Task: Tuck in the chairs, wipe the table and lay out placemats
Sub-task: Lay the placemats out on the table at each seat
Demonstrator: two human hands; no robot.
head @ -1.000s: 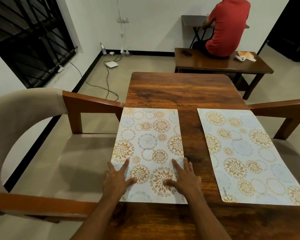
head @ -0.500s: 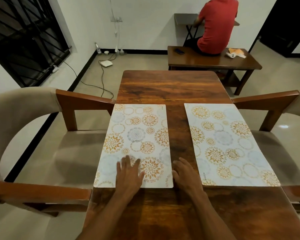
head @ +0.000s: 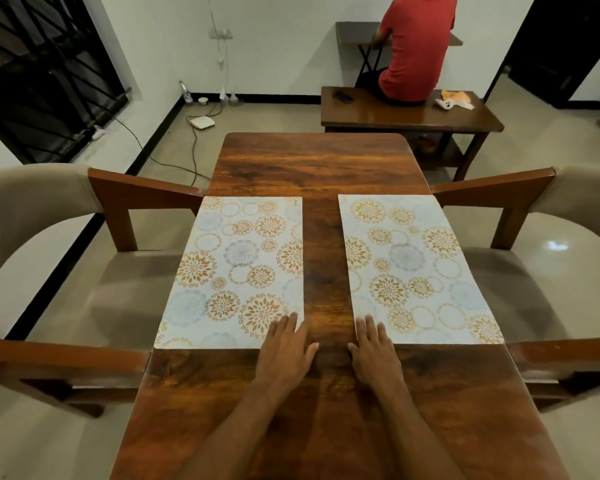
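Observation:
Two floral placemats lie side by side on the dark wooden table [head: 312, 161]. My left hand [head: 286, 348] lies flat with straight fingers on the near right corner of the left placemat [head: 236, 268]. My right hand [head: 374, 348] lies flat on the near left corner of the right placemat [head: 413, 268]. A strip of bare wood separates the mats. A beige cushioned chair [head: 32, 244] with wooden arms is tucked against the table's left side, and a matching chair [head: 568, 244] against its right side.
Beyond the table's far end stands a low wooden bench [head: 409, 116] with a phone and a cloth on it, and a person in a red shirt [head: 416, 46] sits there facing away. Cables and a white device [head: 202, 122] lie on the floor at the left wall.
Both hands slid right: the left from the left mat's near left part to its near right corner, the right off that mat onto the right mat's corner. The view has centred on the table.

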